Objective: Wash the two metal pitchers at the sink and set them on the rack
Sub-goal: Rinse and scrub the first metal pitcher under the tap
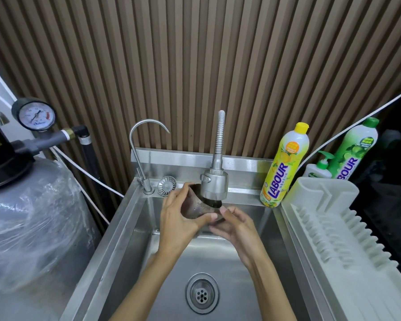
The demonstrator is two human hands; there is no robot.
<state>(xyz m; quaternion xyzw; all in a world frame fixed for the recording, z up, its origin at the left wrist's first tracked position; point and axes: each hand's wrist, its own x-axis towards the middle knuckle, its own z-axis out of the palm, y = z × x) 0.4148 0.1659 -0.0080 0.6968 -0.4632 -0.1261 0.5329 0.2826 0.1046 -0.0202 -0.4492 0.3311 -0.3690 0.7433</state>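
Note:
One metal pitcher (195, 203) is tilted under the spray head of the flexible faucet (214, 185), its open mouth facing up toward the nozzle. My left hand (178, 218) wraps its left side and bottom. My right hand (235, 225) holds its lower right side, fingers curled against the metal. Both hands are above the steel sink (134, 228). The white plastic rack (333, 228) stands to the right of the sink with nothing on it. No second pitcher shows anywhere.
A slim gooseneck tap (139, 144) and a loose strainer (166, 185) are at the sink's back left. A yellow detergent bottle (285, 165), a green bottle (354, 149) and a pump bottle (320, 169) stand behind the rack. A wrapped filter tank (30, 216) stands left. The drain (202, 293) is near me.

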